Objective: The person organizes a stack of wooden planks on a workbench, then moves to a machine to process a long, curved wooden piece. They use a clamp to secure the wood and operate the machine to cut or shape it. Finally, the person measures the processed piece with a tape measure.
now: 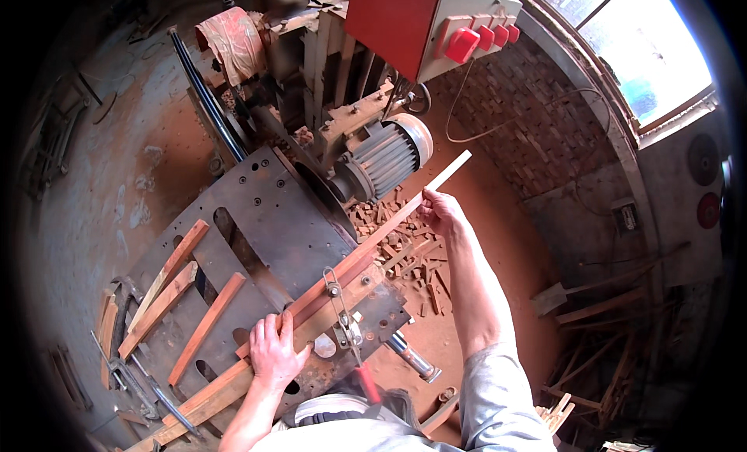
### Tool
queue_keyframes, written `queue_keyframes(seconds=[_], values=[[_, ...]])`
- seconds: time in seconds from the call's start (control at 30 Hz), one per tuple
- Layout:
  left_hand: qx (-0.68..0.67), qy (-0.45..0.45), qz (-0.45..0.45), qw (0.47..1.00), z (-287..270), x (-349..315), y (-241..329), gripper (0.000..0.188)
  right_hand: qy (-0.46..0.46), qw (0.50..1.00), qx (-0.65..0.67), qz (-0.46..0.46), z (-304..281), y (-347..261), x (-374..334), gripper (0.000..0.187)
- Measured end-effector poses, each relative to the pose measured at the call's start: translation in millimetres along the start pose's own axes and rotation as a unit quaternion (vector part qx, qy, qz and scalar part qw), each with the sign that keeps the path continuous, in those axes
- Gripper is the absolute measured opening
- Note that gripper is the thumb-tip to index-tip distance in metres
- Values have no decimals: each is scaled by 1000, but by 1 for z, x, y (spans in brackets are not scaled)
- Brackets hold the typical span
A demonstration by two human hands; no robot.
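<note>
A long reddish wooden strip (381, 232) slants across the machine's metal table (289, 222), its pale far end pointing up and to the right. My right hand (442, 212) pinches it between thumb and fingers not far from that end. My left hand (274, 351) grips it near its lower end, with the fingers over the wood. Between my hands, a toggle clamp (342, 316) with a red handle (366, 383) stands at the strip. A wooden block (342, 302) lies beneath the clamp. Part of the strip's lower end is hidden by my left hand.
Several short wooden pieces (206, 327) lie on the table to the left. An electric motor (385, 158) sits beyond the table. Offcuts (424, 277) are heaped on the dusty floor below my right arm. A red and grey switch box (428, 31) hangs at the top.
</note>
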State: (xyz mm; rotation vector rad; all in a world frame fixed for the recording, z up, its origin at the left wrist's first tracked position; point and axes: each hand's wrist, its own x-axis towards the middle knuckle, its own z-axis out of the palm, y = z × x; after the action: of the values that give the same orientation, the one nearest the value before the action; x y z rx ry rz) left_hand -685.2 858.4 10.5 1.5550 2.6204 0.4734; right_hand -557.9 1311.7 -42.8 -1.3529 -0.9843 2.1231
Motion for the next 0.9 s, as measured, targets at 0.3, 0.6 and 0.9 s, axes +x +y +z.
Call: queue_keyframes(seconds=[0.3, 0.6, 0.9], values=[[6, 11, -8, 1000, 4, 4, 0, 82, -37, 999, -16, -9, 8, -7, 6, 20], [7, 21, -7, 1000, 10, 8, -2, 81, -23, 999, -28, -15, 12, -4, 19, 21], [9, 30, -6, 1000, 11, 11, -3, 79, -25, 999, -35, -28, 13, -3, 28, 22]])
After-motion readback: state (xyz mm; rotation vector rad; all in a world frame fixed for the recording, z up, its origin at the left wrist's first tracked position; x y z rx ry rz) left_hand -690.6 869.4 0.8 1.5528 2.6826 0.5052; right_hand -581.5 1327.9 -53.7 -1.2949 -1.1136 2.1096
